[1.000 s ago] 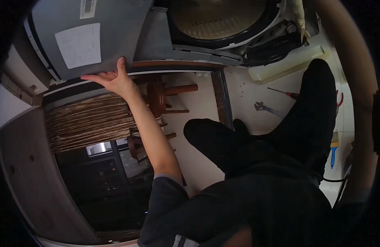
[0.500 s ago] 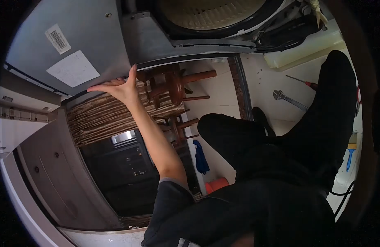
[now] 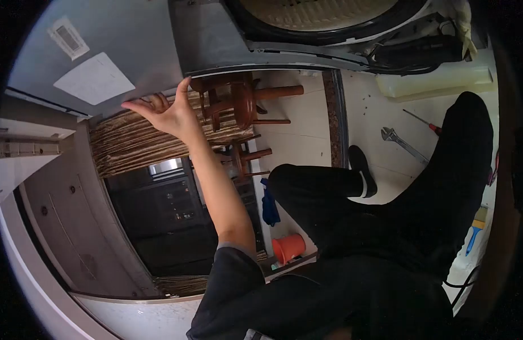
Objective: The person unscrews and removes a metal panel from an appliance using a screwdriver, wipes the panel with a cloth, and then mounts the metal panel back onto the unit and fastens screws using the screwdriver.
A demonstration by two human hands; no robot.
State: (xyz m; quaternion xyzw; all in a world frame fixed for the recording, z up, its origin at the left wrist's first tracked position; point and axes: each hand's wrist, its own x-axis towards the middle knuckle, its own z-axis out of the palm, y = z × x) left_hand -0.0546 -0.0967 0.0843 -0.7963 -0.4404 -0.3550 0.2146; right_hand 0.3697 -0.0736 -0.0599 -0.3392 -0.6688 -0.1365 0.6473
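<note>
Head view: left hand (image 3: 174,118), thumb and fingers spread wide, at lower edge of grey panel (image 3: 122,48), beside open appliance (image 3: 213,48). Apparent step: steadying the panel. Shifting it calls for closed fingers. Right hand: out of view; cannot tell.

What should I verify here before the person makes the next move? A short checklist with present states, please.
1. Left hand at the edge of the grey panel: ok, thumb and fingers spread there.
2. Left hand bearing any of the panel's weight: cannot tell.
3. Right hand ready to help: cannot tell, it is out of view.
4. Floor beside the right leg free of tools: not ok, an adjustable wrench and a screwdriver lie there.
5. Floor free of loose pieces: not ok, small dark bits are scattered; too small to identify.
6. Red bucket apart from the panel: ok.
</note>
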